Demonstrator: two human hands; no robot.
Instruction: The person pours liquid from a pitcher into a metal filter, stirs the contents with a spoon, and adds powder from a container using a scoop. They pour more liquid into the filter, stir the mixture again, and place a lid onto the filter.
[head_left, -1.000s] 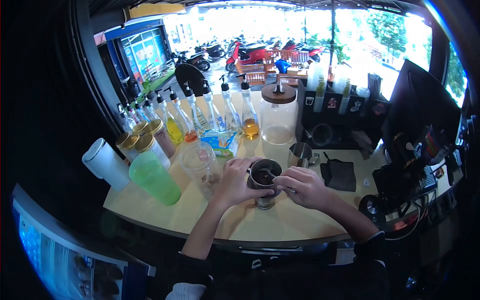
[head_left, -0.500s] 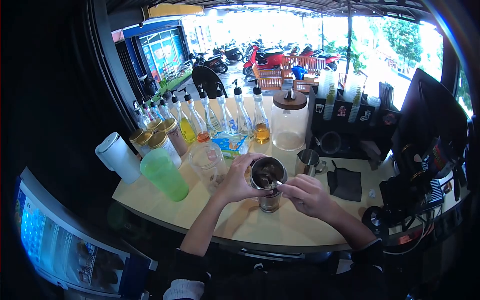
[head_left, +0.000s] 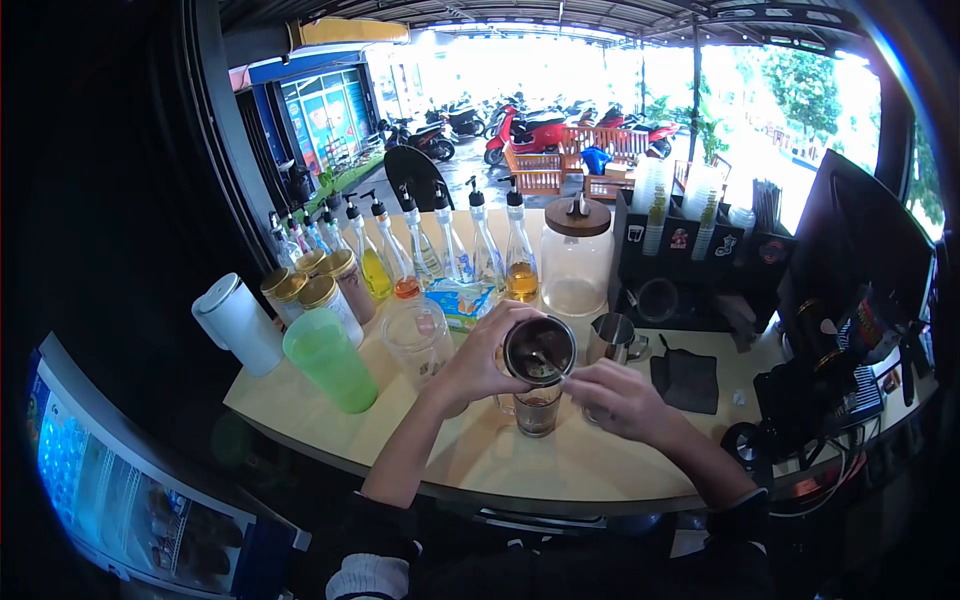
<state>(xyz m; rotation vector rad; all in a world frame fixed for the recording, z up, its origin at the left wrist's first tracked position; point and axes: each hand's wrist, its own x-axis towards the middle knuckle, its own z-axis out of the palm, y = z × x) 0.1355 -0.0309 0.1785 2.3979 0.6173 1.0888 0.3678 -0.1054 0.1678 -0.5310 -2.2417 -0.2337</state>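
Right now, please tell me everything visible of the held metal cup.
The metal cup is round, with a shiny rim and dark interior. It leans, its mouth toward the camera, over the upright glass. The left hand grips its side, and the right hand holds a spoon in it; contact with the glass is unclear.

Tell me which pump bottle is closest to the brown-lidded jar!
The rightmost pump bottle, with amber liquid: it stands beside the brown-lidded jar; the others are farther left.

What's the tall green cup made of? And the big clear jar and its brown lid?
Green cup: likely smooth plastic; light shows through it. Clear jar: shiny glass or maybe plastic, since it's see-through. Brown lid: perhaps wood, by its warm colour.
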